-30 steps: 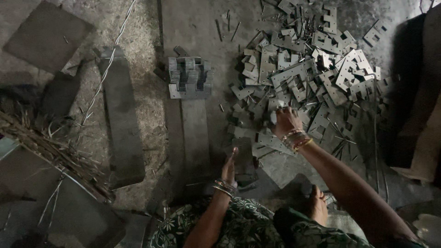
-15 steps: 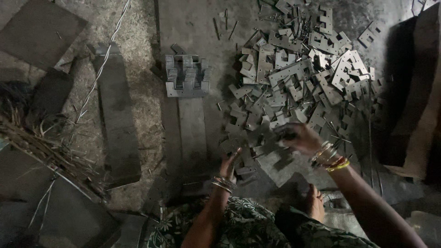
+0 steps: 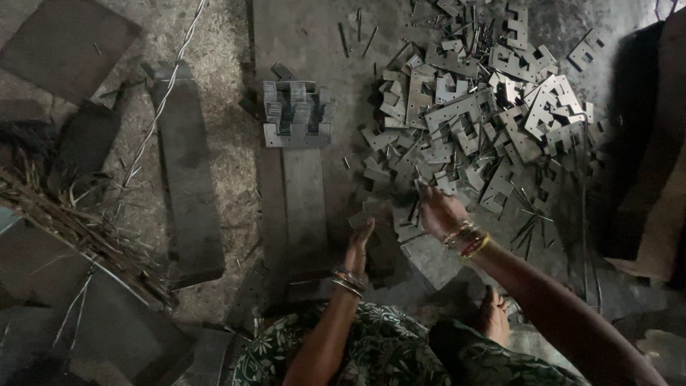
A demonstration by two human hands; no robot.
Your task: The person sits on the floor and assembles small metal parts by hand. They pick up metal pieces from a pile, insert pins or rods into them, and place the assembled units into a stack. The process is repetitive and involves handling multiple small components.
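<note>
My right hand [image 3: 437, 211], with bangles on the wrist, reaches down onto the near edge of a big loose pile of flat notched metal pieces [image 3: 486, 107]. Its fingers curl over a few pieces, and the dim light hides whether they grip one. My left hand [image 3: 359, 243] is held edge-on with straight fingers just above the floor, beside a dark flat plate [image 3: 429, 261] and left of my right hand; it holds nothing. A neat stack of the same notched pieces [image 3: 296, 114] stands farther out, on the end of a long flat slab [image 3: 304, 200].
A long dark metal bar [image 3: 187, 171] lies to the left with a twisted wire [image 3: 164, 100] running across it. Dry sticks [image 3: 64, 214] lie at the far left. A brown board [image 3: 657, 179] leans at the right. My foot [image 3: 493, 314] rests below the pile.
My right hand went from the middle of the pile back towards me, then left to the pile's near edge. My left hand stayed in about the same place.
</note>
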